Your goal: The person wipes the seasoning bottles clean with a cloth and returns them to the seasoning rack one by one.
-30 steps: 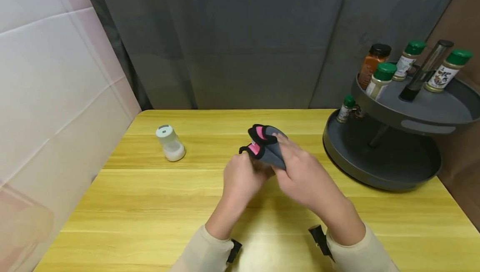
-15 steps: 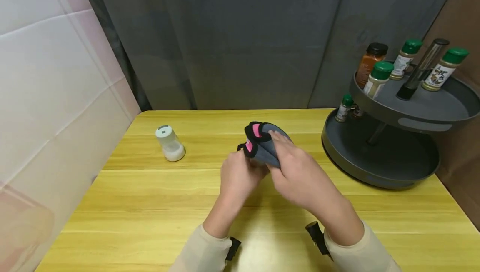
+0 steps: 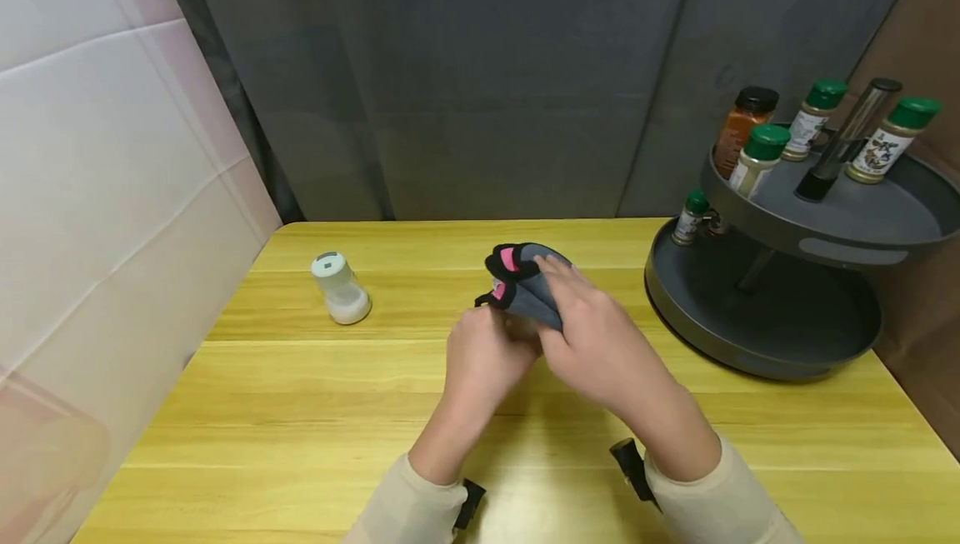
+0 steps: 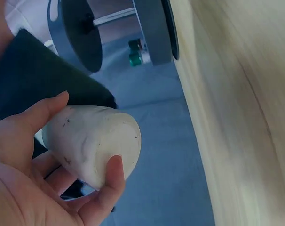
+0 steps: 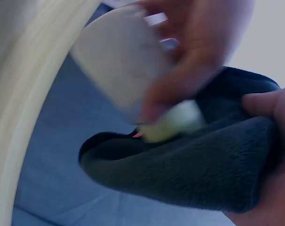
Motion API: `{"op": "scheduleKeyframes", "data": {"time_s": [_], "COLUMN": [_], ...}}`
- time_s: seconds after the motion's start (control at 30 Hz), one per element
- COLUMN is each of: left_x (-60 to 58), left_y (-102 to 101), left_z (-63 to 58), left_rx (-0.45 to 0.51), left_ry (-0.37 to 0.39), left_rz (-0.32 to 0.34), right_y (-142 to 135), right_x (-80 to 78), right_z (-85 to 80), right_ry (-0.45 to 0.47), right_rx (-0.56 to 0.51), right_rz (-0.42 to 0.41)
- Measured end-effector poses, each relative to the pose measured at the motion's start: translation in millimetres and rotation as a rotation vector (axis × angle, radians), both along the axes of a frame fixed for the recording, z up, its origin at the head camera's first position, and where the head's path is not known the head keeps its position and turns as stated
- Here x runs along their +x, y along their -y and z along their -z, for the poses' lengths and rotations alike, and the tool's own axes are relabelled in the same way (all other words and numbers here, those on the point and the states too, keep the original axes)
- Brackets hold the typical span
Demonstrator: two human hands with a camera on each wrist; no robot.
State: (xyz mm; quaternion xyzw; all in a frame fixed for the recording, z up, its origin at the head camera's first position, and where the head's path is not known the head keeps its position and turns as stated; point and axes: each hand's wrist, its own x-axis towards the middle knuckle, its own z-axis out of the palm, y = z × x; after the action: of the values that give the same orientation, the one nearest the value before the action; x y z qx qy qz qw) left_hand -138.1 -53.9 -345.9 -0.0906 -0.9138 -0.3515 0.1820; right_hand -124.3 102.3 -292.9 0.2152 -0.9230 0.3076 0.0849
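Observation:
My left hand [image 3: 486,361] grips a whitish jar [image 4: 93,143] with a rounded base. In the left wrist view the thumb lies along its side and one fingertip rests on the base. The head view hides most of that jar. My right hand [image 3: 603,348] holds a folded dark grey cloth [image 3: 538,298] with black and pink trim. In the right wrist view the cloth [image 5: 194,169] wraps around the jar's pale, blurred far end, its thumb pressing on the fabric. On the table's left side stands a similar pale-lidded jar [image 3: 341,287] with white contents.
A two-tier dark grey turntable rack [image 3: 765,336] occupies the table's right. Its upper tier carries several bottles, among them an orange jar with a black lid [image 3: 742,132]; a small green-capped bottle [image 3: 688,219] sits below. A grey curtain [image 3: 480,94] hangs behind the wooden table [image 3: 300,427].
The cloth and right hand have shifted slightly left. Both hands keep their hold, and the jar on the table has not moved.

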Motion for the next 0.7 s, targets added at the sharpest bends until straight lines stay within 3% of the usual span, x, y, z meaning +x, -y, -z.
{"op": "scheduleKeyframes", "data": {"time_s": [0.13, 0.23, 0.33, 0.43, 0.53, 0.7], "left_x": [0.2, -0.2, 0.0, 0.8, 1.7, 1.6], "left_y": [-2.0, -1.1, -0.3, -0.7, -1.2, 0.2], "left_z": [-0.7, 0.3, 1.3, 1.3, 0.9, 1.5], "left_rx": [-0.004, -0.010, -0.018, -0.021, -0.018, 0.080], "left_ry": [0.004, 0.009, 0.005, -0.001, -0.011, 0.068], "left_rz": [-0.009, -0.025, -0.023, -0.011, -0.004, 0.008], "right_y": [-1.3, -1.0, 4.4, 10.2, 8.5, -7.4], "right_x": [-9.9, -2.0, 11.5, 13.2, -0.2, -22.2], "right_z": [0.4, 0.5, -2.1, -6.1, -6.3, 5.4], "right_ry": [0.098, 0.139, 0.082, 0.024, 0.074, 0.351], "right_rx": [-0.049, 0.001, 0.090, 0.114, 0.028, -0.313], "right_rz": [0.067, 0.127, 0.128, 0.102, 0.079, 0.147]}}
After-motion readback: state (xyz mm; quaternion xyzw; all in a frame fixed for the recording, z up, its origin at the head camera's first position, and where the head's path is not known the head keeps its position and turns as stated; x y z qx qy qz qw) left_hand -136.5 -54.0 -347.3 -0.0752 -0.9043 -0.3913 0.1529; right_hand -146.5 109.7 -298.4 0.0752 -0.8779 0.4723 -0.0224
